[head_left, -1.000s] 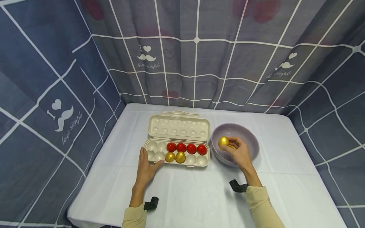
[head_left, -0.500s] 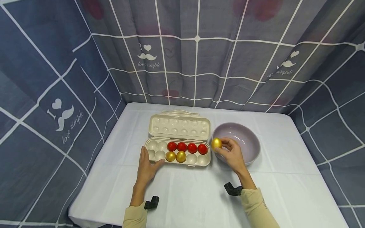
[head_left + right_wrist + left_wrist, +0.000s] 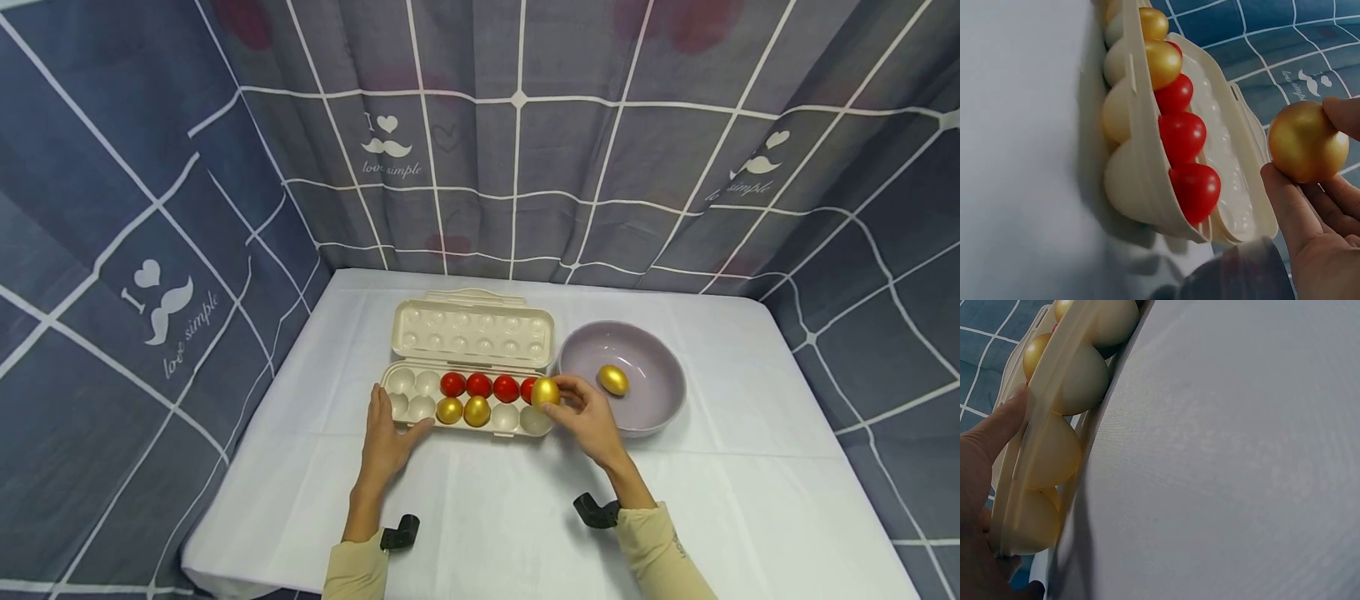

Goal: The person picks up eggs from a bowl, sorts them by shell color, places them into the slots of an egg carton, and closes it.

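Observation:
My right hand [image 3: 592,421] pinches a golden egg [image 3: 545,392] over the right end of a cream egg carton [image 3: 491,427]. The right wrist view shows this golden egg [image 3: 1308,142] between thumb and fingers, above the carton's rim. My left hand [image 3: 386,446] grips the carton's left front corner, the thumb [image 3: 1009,422] on the front rim and the fingers along the left end. Several red eggs [image 3: 479,385] fill part of the back row, the rightmost partly hidden by the held egg. Two golden eggs [image 3: 476,411] sit mid-front row. Another golden egg [image 3: 613,380] lies in a purple-grey bowl [image 3: 657,398].
The carton's lid [image 3: 472,333] lies open behind its tray, with rows of shallow dimples. The bowl stands right beside the carton. A white cloth [image 3: 495,517] covers the table, and gridded curtains [image 3: 480,142] hang at the back and sides.
My right hand has carried the golden egg left, out of the bowl and over the carton's right end. The egg left in the bowl is now in plain view. My left hand stays put.

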